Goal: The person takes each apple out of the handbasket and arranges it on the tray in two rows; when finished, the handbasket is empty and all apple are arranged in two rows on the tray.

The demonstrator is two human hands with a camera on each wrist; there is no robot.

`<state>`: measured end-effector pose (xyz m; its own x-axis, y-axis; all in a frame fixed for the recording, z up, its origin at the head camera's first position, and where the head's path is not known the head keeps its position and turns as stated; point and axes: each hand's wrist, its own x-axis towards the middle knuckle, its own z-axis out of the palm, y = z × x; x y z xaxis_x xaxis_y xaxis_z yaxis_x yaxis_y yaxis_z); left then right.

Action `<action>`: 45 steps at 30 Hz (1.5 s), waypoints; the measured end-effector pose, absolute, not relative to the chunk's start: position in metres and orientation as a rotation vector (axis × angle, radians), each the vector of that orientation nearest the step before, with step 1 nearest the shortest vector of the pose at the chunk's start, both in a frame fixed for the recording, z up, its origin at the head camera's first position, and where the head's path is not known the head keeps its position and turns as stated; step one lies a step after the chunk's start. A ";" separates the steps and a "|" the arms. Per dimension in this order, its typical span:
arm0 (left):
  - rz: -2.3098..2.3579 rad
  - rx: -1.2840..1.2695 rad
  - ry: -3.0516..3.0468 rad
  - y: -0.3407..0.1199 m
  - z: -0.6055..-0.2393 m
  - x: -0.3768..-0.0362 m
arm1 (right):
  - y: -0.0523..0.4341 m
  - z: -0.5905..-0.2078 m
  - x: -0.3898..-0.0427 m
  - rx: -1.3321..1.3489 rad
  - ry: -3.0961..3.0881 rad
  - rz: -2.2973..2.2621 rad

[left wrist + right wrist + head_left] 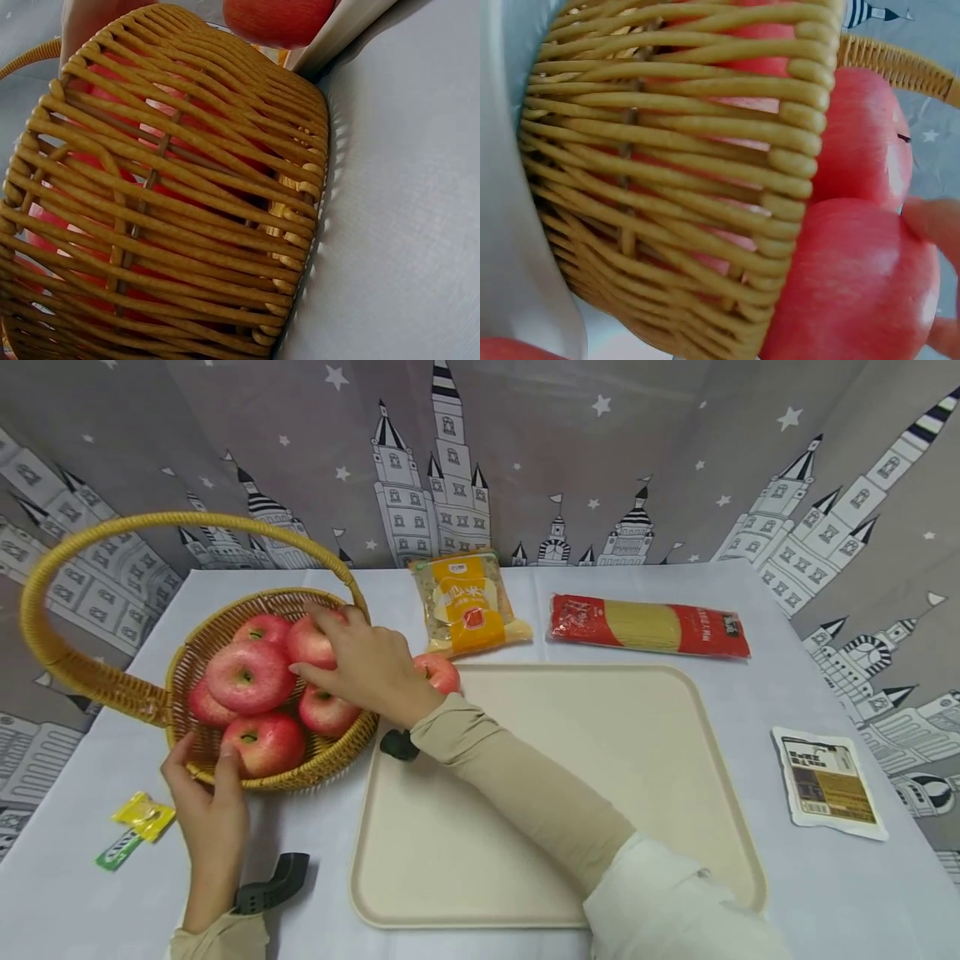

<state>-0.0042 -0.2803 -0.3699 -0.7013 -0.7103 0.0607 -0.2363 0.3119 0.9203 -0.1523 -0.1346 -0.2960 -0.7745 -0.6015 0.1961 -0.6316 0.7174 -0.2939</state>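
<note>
A wicker basket [337,760] with a tall arched handle stands on the left and holds several red apples [251,677]. My right hand [375,668] reaches over its right rim and grips an apple [311,643] among the others. In the right wrist view, fingertips [934,225] touch the side of that apple [855,285]. My left hand [217,814] holds the near rim, its thumb beside the front apple [266,745]. The left wrist view shows mostly the basket's woven wall [172,202]. Another apple [438,673] sits at the tray's far left corner, partly behind my right wrist.
A beige tray [600,760] lies right of the basket, under my right forearm. Behind it are a yellow grain bag [465,602] and a red noodle packet [648,625]. A white-edged pouch [828,783] lies far right. Two small wrapped sweets [145,816] lie near my left hand.
</note>
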 end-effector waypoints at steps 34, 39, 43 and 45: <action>-1.337 0.837 -2.154 -0.279 -0.372 -0.003 | 0.066 -0.361 -0.165 1.083 -2.882 0.700; -1.335 0.812 -2.123 -0.279 -0.373 -0.002 | 0.071 -0.365 -0.163 1.157 -2.833 0.684; -1.339 0.803 -2.116 -0.280 -0.373 -0.003 | 0.073 -0.367 -0.164 1.194 -2.803 0.686; -1.334 0.811 -2.119 -0.280 -0.373 -0.003 | 0.071 -0.366 -0.165 1.232 -2.755 0.715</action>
